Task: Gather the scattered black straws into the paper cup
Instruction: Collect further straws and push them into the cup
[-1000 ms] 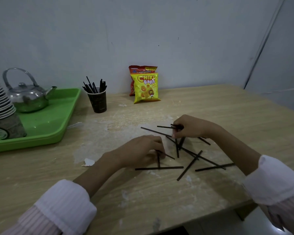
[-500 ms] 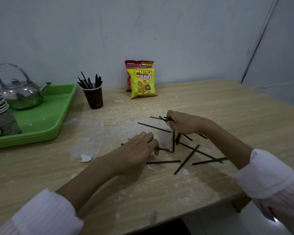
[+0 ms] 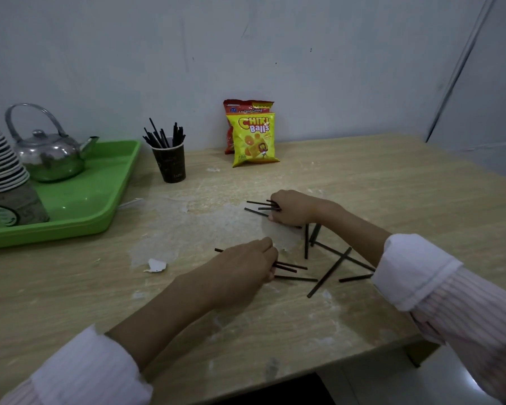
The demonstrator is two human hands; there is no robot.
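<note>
Several black straws (image 3: pixel 327 271) lie scattered on the wooden table (image 3: pixel 362 185) between my hands. My left hand (image 3: pixel 243 270) lies palm down over a few of them, fingers closed on straws whose ends stick out on both sides. My right hand (image 3: pixel 292 207), farther back, grips a small bunch of straws that point left. The dark paper cup (image 3: pixel 170 163) stands at the back left of the table, beside the tray, with several straws upright in it. Both hands are well to the right of the cup.
A green tray (image 3: pixel 79 206) at the left holds a steel kettle (image 3: pixel 51 153) and a stack of cups (image 3: pixel 0 168). Two snack bags (image 3: pixel 253 138) lean on the wall behind. A scrap of white paper (image 3: pixel 155 265) lies left of my left hand. The table's front edge runs below my arms.
My right hand has pulled its bunch of straws slightly back and left. My left hand has slid over the straws in front of it and closed on them. The cup has not moved.
</note>
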